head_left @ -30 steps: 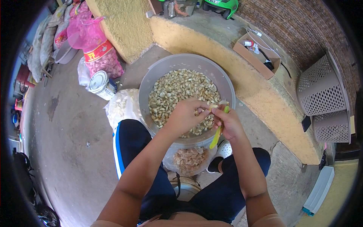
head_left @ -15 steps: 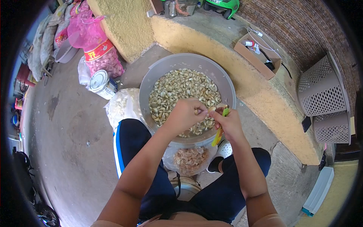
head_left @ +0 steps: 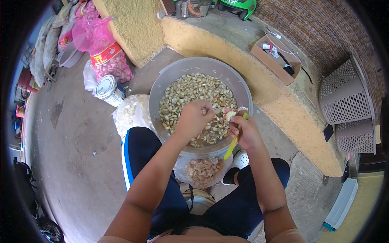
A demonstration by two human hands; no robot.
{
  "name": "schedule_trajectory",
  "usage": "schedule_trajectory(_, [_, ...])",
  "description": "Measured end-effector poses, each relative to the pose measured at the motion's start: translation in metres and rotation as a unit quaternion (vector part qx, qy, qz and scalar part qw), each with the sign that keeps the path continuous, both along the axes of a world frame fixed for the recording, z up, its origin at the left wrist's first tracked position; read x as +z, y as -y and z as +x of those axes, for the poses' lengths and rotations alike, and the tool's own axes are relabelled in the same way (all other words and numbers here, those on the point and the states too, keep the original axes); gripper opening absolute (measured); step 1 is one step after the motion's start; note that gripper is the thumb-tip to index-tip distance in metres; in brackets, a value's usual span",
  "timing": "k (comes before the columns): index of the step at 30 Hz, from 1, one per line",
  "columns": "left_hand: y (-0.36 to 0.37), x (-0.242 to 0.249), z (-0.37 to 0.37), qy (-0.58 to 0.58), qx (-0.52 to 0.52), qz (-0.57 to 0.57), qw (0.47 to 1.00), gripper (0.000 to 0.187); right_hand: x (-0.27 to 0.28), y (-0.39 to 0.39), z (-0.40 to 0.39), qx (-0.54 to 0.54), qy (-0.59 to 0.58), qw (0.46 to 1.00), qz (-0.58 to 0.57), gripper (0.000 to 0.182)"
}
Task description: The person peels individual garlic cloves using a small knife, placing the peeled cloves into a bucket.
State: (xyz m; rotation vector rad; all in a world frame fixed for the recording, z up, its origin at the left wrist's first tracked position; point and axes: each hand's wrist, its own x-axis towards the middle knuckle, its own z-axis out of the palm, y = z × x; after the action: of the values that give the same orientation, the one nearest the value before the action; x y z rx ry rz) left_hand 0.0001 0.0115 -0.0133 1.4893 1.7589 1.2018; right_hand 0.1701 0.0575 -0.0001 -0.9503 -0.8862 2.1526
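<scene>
A wide grey tub (head_left: 241,89) stands in front of me, with many garlic cloves (head_left: 194,87) lying in liquid. Over its right side, my right hand (head_left: 246,131) is closed round a yellow-green knife (head_left: 231,148), its handle end pointing down toward me. A pale garlic clove (head_left: 230,116) shows at the thumb and fingertips of the same hand. My left hand (head_left: 195,119) is above the middle of the tub with its fingers curled; a small brownish bit, seemingly garlic, shows at the fingertips. Between my knees sits a clear bag of garlic skins (head_left: 204,172).
Left of the tub are a white plastic bag (head_left: 131,115), a metal can (head_left: 109,91) and a pink mesh sack (head_left: 111,67). A low yellow ledge (head_left: 259,97) runs behind and right, bearing a cardboard box (head_left: 279,60) and a green helmet (head_left: 239,6). Perforated baskets (head_left: 346,97) stand far right.
My hands were together at the clove; now they are apart, my left hand having moved left. The knife has turned slightly in my right hand, and the pale clove is more exposed.
</scene>
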Motion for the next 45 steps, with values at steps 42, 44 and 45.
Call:
schedule_trajectory(42, [0.002, 0.008, 0.008, -0.032, -0.022, 0.040, 0.998, 0.009, -0.005, 0.002, 0.001, 0.062, 0.112, 0.987, 0.100, 0.019])
schedule_trajectory(44, [0.000, 0.007, 0.002, -0.056, -0.010, 0.045, 0.997, 0.009, -0.001, 0.003, 0.002, 0.072, 0.090, 0.990, 0.078, 0.020])
schedule_trajectory(45, [0.000, 0.005, 0.001, -0.045, 0.005, 0.053, 0.998, 0.010, 0.000, 0.002, 0.002, 0.072, 0.093, 0.990, 0.073, 0.020])
